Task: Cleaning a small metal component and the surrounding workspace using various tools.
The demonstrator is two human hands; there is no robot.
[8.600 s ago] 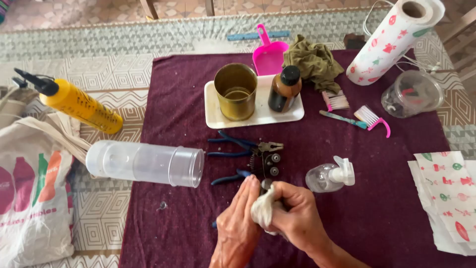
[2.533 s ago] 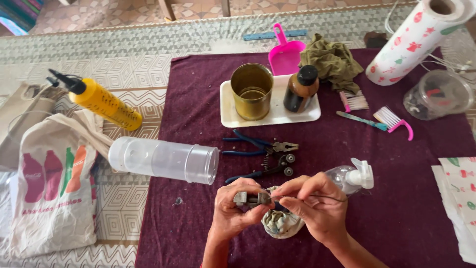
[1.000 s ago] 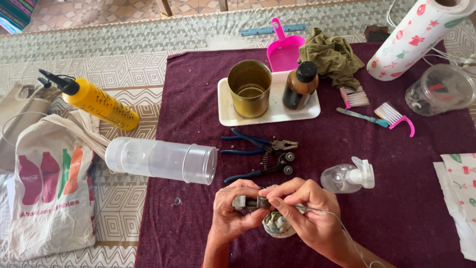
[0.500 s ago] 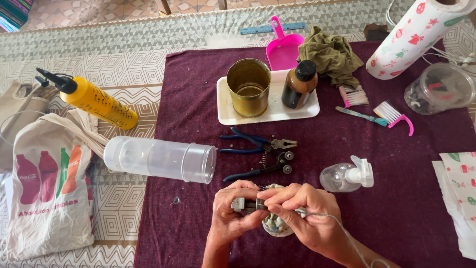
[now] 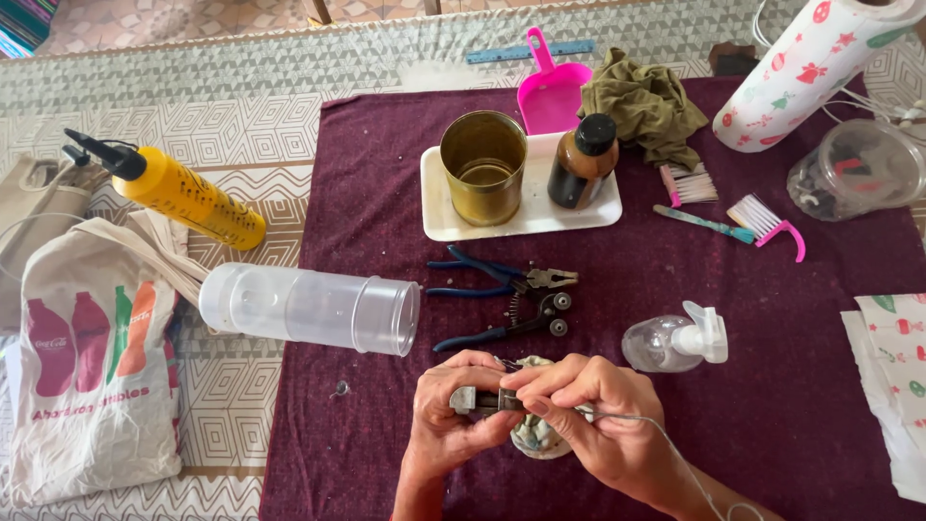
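Head view: maroon fuzzy cloth [image 5: 386,174] over patterned mat. Left hand [image 5: 449,415] gripping small grey metal part [image 5: 477,399], near front edge. Right hand [image 5: 603,425] pinching thin wire [image 5: 666,444] against part, above crumpled rag [image 5: 540,439]. Nearby: blue-handled pliers [image 5: 502,280], clear plastic cylinder [image 5: 309,309].

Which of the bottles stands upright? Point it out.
The brown glass bottle with black cap, upright on the white tray. The yellow squeeze bottle and clear pump bottle lie on their sides.
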